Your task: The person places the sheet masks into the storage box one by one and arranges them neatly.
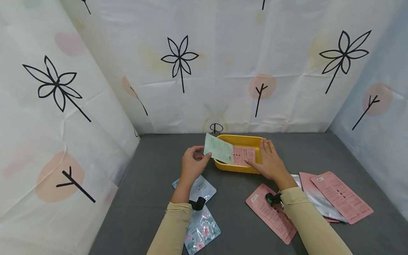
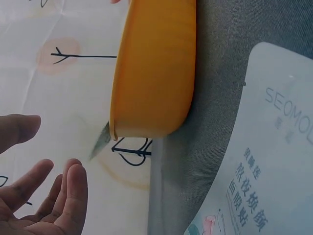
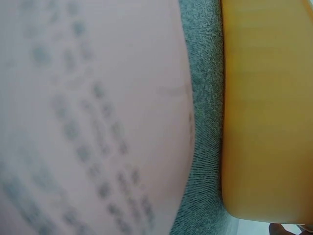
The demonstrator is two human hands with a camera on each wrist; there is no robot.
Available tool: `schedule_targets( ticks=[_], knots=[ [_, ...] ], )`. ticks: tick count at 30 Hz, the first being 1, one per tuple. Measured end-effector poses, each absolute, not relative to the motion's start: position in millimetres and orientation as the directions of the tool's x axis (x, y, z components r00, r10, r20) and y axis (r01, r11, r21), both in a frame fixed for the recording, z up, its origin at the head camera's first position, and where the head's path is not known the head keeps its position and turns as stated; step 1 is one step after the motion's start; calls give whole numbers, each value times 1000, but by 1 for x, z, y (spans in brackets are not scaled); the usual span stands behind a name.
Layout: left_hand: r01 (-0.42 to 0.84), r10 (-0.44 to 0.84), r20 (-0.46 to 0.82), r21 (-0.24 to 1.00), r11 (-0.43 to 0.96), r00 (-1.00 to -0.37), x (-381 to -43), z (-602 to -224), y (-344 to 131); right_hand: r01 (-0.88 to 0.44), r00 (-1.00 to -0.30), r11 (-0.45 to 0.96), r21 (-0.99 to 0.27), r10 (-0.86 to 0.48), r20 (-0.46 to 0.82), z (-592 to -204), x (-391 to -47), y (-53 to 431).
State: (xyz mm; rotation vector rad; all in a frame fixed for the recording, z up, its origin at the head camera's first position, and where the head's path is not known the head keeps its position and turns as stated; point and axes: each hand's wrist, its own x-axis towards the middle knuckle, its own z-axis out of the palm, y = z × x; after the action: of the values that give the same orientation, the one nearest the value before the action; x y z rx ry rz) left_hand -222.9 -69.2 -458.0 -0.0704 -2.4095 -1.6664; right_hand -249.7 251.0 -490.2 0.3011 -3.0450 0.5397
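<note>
A yellow plastic basket [image 1: 237, 169] stands near the back of the table. In it lies a pink face mask packet [image 1: 244, 154], and a pale green packet [image 1: 219, 148] leans tilted over its left end. My left hand [image 1: 192, 165] is beside the green packet's left edge; in the left wrist view, the thumb [image 2: 19, 131] and fingers are spread with a gap to the packet's protruding corner [image 2: 101, 141]. At the basket's right end rests my right hand [image 1: 271, 164], fingers extended along the rim and thumb reaching over the pink packet.
Two light blue mask packets [image 1: 204, 189] lie under and beside the left forearm. A single pink packet [image 1: 259, 202] is partly beneath the right wrist. Further right sits an overlapping pile of pink and silver packets [image 1: 342, 196]. Patterned cloth walls [image 1: 223, 102] enclose the grey table [image 1: 146, 170].
</note>
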Motion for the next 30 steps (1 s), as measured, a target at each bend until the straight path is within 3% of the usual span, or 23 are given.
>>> schedule_targets(
  ticks=[19,30],
  knots=[
    [115,-18,132,919,377,-991,-219,-459,-85,-187,-982,919,-348,-179,53,-486,-248,250],
    [75,-31,104,860,505,-994,-205,-466,-131,-192,-981,917,-350,-184,55,-487,-249,251]
  ],
)
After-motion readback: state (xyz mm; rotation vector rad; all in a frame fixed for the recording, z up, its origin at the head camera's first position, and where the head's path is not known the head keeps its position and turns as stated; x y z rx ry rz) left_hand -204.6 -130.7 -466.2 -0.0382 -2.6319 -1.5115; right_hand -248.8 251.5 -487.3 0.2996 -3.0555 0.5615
